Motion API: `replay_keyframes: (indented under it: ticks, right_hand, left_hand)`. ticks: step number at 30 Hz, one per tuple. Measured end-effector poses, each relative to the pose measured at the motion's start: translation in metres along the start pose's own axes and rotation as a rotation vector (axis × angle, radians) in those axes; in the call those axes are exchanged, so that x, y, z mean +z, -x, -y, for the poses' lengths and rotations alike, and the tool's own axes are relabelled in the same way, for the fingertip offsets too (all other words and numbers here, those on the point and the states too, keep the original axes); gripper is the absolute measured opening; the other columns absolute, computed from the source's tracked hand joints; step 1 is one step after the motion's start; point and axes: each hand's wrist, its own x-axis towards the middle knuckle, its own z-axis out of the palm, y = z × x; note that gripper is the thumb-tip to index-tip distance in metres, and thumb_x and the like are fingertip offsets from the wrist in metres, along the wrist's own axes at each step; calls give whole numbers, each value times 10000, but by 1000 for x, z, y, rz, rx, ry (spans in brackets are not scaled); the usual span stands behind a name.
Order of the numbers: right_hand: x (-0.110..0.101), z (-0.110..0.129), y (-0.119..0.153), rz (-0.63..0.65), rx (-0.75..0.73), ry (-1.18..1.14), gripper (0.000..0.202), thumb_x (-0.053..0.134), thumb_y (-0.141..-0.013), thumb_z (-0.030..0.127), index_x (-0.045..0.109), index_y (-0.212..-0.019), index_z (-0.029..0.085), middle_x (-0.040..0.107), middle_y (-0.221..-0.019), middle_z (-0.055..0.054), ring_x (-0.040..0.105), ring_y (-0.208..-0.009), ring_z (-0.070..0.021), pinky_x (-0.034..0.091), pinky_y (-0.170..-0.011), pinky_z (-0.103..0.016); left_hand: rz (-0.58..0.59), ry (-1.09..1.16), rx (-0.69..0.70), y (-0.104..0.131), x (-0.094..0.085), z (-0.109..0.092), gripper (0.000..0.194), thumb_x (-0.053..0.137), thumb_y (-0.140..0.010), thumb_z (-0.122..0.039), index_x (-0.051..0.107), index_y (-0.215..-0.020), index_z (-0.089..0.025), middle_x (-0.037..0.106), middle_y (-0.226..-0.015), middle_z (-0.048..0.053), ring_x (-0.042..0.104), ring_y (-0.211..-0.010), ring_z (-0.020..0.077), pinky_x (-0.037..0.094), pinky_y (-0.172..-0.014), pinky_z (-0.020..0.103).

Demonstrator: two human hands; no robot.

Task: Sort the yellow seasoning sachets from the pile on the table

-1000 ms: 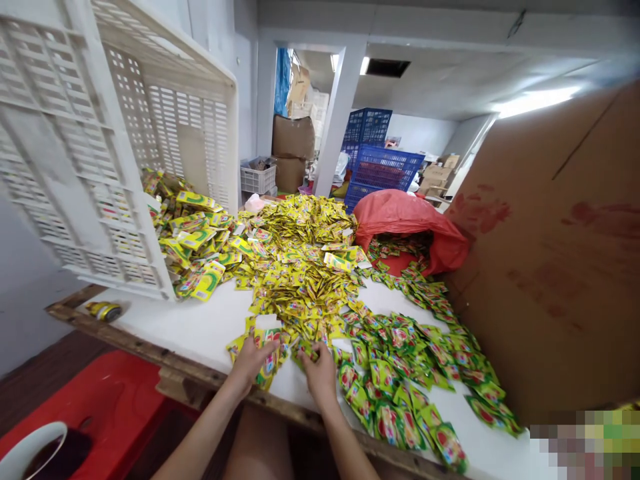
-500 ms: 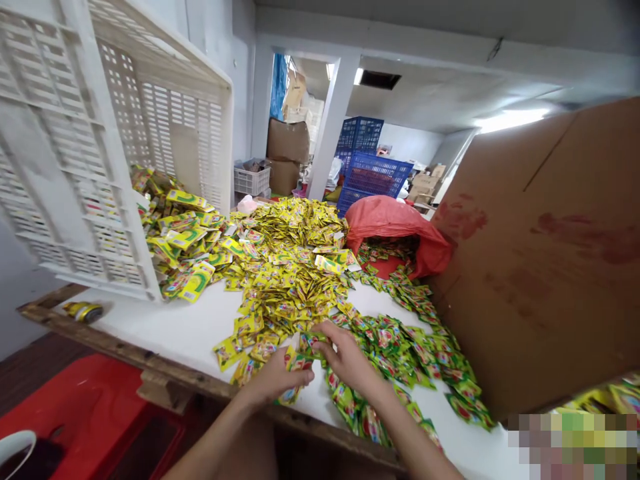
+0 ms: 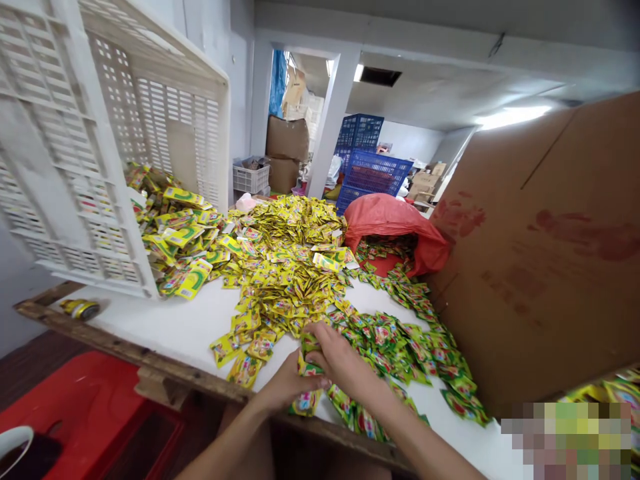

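My left hand [image 3: 295,381] is closed around small green and yellow packets [image 3: 306,363] close to the table's front edge. My right hand [image 3: 334,353] meets it from the right, its fingers bent over the top of the same packets. Yellow packets [image 3: 285,287] lie heaped behind my hands and spread to the left. To the right lie many green packets [image 3: 390,343]. Small flat yellow boxes [image 3: 195,279] spill from a tipped white crate [image 3: 120,247] at the left. My fingers partly hide what they hold.
A red sack [image 3: 395,217] lies open behind the green packets. A large cardboard box [image 3: 540,267] leans at the right. A yellow roll [image 3: 80,309] rests at the table's left edge [image 3: 165,367]. Below stands a red stool [image 3: 75,407]. Blue crates [image 3: 375,170] are stacked farther back.
My hands have come closer together, and my left hand has moved slightly right. The packets between them are now pressed together and more covered by my right fingers. The view has shifted slightly.
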Motion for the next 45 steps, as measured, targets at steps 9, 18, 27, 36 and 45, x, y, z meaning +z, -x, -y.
replay_keyframes:
  ticks: [9, 18, 27, 36, 45]
  right_hand:
    - [27, -41, 10, -212, -173, 139, 177, 497, -845, 180, 492, -1022, 181, 554, -852, -57, 487, -833, -209, 416, -756, -351]
    - [38, -31, 27, -231, -154, 91, 291, 473, -846, 155, 457, -1133, 199, 575, -1043, -78, 455, -1051, -223, 303, -902, -416]
    - [46, -26, 38, -176, 50, 27, 164, 502, -822, 224, 646, -746, 247, 521, -1129, -37, 381, -1109, -268, 312, -897, -459]
    - [84, -38, 59, -486, 336, -647, 221, 515, -822, 287, 446, -1020, 216, 551, -957, -48, 537, -946, -189, 439, -830, -312]
    - [94, -42, 59, -492, 323, -613, 140, 518, -826, 281, 599, -904, 197, 615, -911, -52, 562, -898, -198, 433, -818, -311]
  left_hand:
    - [119, 67, -3, -12, 1, 9, 190, 695, -637, -269, 615, -732, -126, 628, -718, 13, 548, -731, 166, 419, -737, 279]
    - [13, 49, -60, -16, -13, 19, 342, 722, -579, -225, 635, -890, -113, 637, -775, 21, 545, -752, 175, 428, -702, 271]
    - [32, 3, -53, -8, -4, 17, 544, 712, -551, -141, 557, -1072, -142, 626, -952, 36, 542, -826, 177, 419, -793, 283]
    - [20, -27, -72, -1, -11, 19, 473, 678, -651, -223, 432, -1054, -182, 561, -870, 10, 528, -812, 147, 408, -730, 229]
    - [-165, -283, -11, 21, -9, 14, 195, 536, -767, -249, 537, -953, -188, 605, -803, 13, 563, -754, 164, 426, -701, 253]
